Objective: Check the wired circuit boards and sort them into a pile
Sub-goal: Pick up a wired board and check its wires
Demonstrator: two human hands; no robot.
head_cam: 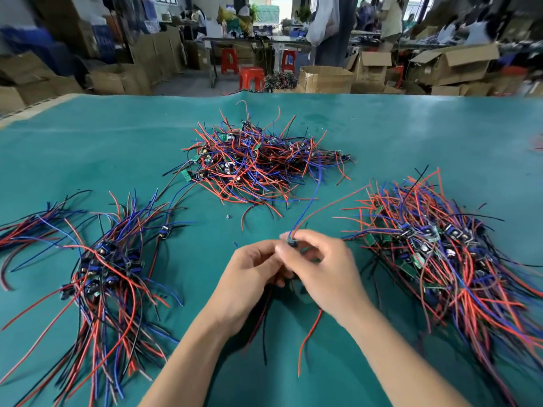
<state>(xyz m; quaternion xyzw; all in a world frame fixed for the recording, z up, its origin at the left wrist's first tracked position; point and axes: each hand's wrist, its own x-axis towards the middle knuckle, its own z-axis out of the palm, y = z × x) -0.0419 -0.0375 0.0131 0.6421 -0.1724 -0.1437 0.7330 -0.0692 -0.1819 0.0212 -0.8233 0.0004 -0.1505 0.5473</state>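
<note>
Matt teal cloth covering the table [411, 136], faintly creased, smooth plastic-sheathed wires in three piles [258, 163], glossy green circuit boards [418, 259], brown corrugated cardboard boxes [326, 79], red stools [251, 77], probably moulded plastic

An electronics assembly workshop: heaps of wired circuit boards [261, 163] covered a green-clothed table [411, 136], while cardboard cartons [326, 79], red plastic stools [251, 77] and cluttered workbenches [258, 39] filled the floor behind

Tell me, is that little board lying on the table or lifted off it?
Lifted: both hands pinch the board above the cloth, wires dangling.
</note>
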